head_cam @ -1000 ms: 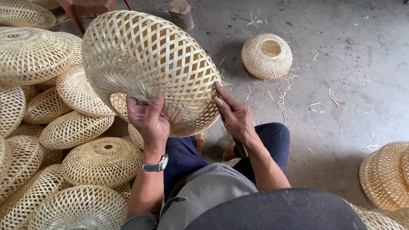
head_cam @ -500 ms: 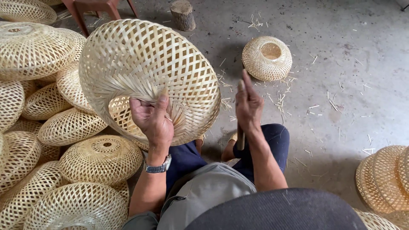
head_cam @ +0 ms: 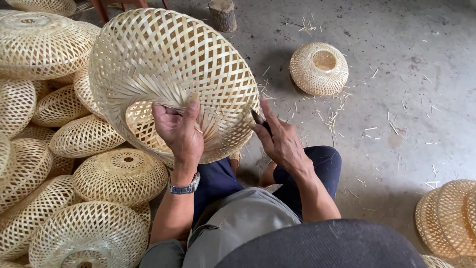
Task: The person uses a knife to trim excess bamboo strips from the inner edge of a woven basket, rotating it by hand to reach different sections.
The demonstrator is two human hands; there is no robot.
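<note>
A large woven bamboo basket [head_cam: 173,64] is held up over my lap, its opening turned toward me. My left hand [head_cam: 179,130] grips the rim of that opening, thumb on the outside weave, a metal watch on the wrist. Just right of the basket, my right hand [head_cam: 280,141] is closed around a small dark-bladed knife [head_cam: 261,121], whose tip sits at the basket's right edge. My dark blue trouser knees show below the hands.
A pile of finished woven baskets [head_cam: 44,149] fills the left side. One small round basket [head_cam: 319,68] stands on the concrete floor ahead, amid bamboo trimmings. More baskets [head_cam: 448,218] lie at the lower right. A wooden stump [head_cam: 222,14] stands at the top.
The basket has been tilted up so its opening faces me. My left hand shifted onto the rim. My right hand left the basket's side and came back holding the knife at its edge.
</note>
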